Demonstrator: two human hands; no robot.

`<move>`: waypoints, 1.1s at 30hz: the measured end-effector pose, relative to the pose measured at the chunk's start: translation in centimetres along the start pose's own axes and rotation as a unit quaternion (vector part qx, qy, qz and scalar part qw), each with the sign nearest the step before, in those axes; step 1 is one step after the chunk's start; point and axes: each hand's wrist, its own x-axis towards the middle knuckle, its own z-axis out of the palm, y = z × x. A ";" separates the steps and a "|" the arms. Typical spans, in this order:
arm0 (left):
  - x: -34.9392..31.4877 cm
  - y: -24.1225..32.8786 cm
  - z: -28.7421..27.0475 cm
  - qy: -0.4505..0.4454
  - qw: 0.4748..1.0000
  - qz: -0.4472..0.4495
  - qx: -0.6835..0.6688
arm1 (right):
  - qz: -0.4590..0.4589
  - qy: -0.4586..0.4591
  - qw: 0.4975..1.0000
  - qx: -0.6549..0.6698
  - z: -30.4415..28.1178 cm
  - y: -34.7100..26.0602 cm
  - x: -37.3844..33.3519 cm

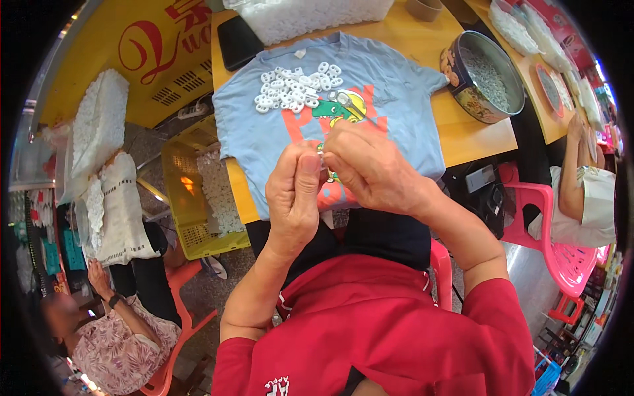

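My left hand [294, 191] is closed in a pinch, thumb upward, on a small white plastic piece [321, 156] that is mostly hidden by the fingers. Against its fingertips, my right hand [373, 162] is also closed; what it grips is too small and covered to make out. Both hands are over a light blue T-shirt [396, 86] with a printed cartoon, spread flat on the table. Beyond them on the shirt lies a loose pile of white plastic pieces [290, 89], oval with two holes each.
A round tin [456, 82] of small grey metallic-looking bits stands at the table's right. A box of white pieces [317, 16] and a dark phone-like slab [239, 43] are at the back. A yellow crate [191, 224] stands left. People sit at both sides, near a pink chair [548, 211].
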 end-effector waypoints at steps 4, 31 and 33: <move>-0.2 -0.8 0.5 0.050 0.998 -0.023 -0.004 | 0.017 0.041 0.999 0.005 1.5 0.4 -0.6; -0.5 1.2 1.1 0.052 0.997 -0.041 0.034 | -0.035 0.061 0.997 0.028 1.3 0.1 0.0; -0.6 1.1 0.8 0.061 0.995 -0.035 0.066 | -0.025 0.063 0.997 0.041 1.5 0.0 0.2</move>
